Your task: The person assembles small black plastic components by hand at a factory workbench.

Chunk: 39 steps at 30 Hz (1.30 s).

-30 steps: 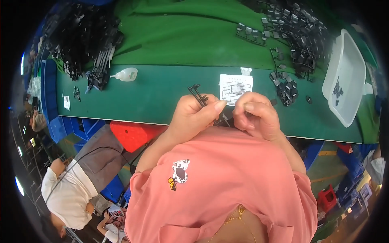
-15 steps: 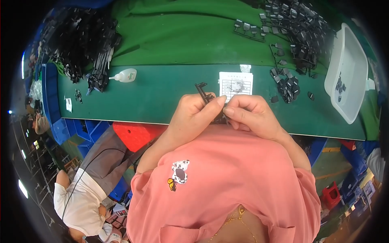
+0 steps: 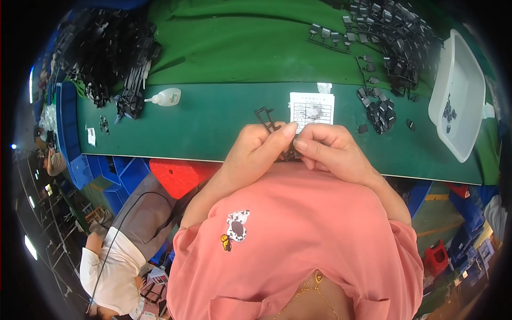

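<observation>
My left hand [image 3: 259,146] is closed around a slim black plastic frame [image 3: 264,116], its open end sticking up past the thumb and forefinger. Close beside it, my right hand [image 3: 333,149] has thumb and fingers pinched together at the frame's lower part. Whatever sits in that pinch is hidden by the fingers. Both hands are just over the near table edge, in front of my chest. Behind them a printed paper sheet [image 3: 312,106] lies on the green table, with a small clear-looking bit on top.
A heap of black plastic parts [image 3: 106,48] rises at the far left, near a white squeeze bottle [image 3: 167,97]. To the right lie black parts on sprues [image 3: 392,37], a smaller pile of black pieces [image 3: 381,114] and a white tub [image 3: 472,101]. A co-worker [image 3: 114,266] sits lower left.
The black frame has turned slightly in my left hand, so its open loop shows more. My hands stay in nearly the same place. The co-worker at lower left has shifted.
</observation>
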Tool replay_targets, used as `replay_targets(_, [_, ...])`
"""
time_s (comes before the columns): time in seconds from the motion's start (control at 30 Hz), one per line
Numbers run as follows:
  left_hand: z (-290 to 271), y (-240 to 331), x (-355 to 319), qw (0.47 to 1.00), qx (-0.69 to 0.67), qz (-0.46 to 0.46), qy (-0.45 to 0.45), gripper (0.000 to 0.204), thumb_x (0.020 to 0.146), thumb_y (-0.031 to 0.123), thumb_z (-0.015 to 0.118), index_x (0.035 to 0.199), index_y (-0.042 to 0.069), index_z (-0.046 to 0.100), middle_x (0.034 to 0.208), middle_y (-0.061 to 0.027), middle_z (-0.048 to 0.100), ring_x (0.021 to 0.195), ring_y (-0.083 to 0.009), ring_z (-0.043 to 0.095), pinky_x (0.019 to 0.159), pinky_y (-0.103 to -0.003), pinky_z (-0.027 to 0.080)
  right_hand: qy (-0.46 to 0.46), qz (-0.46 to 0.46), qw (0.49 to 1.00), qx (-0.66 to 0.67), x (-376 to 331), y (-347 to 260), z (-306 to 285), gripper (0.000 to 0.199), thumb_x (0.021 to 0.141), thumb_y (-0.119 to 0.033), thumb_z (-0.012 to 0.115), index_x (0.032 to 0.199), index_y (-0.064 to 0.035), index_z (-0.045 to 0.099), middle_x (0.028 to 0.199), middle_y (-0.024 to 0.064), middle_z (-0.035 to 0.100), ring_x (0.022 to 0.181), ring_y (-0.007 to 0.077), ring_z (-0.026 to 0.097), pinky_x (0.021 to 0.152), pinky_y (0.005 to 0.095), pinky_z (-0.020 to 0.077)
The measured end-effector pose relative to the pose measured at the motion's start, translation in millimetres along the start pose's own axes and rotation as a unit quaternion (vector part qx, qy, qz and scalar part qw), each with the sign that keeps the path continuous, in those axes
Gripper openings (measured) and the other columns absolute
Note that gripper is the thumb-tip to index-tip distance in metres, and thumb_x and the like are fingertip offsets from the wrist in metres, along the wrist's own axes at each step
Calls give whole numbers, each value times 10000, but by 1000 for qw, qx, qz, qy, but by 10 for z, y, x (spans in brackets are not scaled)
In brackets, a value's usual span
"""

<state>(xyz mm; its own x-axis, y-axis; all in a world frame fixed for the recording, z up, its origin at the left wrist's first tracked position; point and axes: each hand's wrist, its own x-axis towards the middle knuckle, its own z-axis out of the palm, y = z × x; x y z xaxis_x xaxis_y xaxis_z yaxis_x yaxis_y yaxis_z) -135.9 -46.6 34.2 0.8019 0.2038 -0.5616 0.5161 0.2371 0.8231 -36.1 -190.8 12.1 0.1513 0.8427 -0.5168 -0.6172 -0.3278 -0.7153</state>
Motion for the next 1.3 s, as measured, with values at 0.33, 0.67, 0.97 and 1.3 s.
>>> replay_targets(0.33, [0, -53, -23, 976, -97, -105, -167, 154, 767, 97, 622, 652, 32, 542, 670, 5, 552, 639, -51, 489, 582, -200, 403, -24, -58, 994, 91, -51, 146, -33, 178, 843, -159, 514, 715, -37, 535, 587, -27, 462, 496, 28, 342, 438, 176, 255])
replay_targets(0.67, [165, -184, 68, 959, -169, -38, -226, 227, 762, 99, 578, 561, 29, 499, 550, -6, 492, 514, -61, 415, 470, -206, 316, -22, -117, 937, 329, -253, 299, 21, 192, 874, -160, 478, 706, -67, 486, 562, -44, 395, 456, 20, 306, 418, 178, 239])
replay_targets(0.97, [108, -165, 239, 955, -204, 95, -194, 339, 787, 197, 482, 501, 42, 389, 504, -86, 445, 452, -117, 359, 434, -246, 281, 240, -425, 831, 266, -860, -313, -724, 235, 858, -145, 433, 643, -53, 407, 501, 14, 345, 404, 91, 293, 386, 254, 245])
replay_targets(1.3, [337, 406, 365, 970, 51, -99, -216, 234, 840, 218, 535, 659, 75, 500, 576, 15, 490, 501, -33, 422, 438, -173, 318, 556, -206, 547, -591, -1242, -634, -1621, 160, 744, -121, 614, 683, 20, 569, 688, 151, 552, 600, 335, 525, 554, 380, 416])
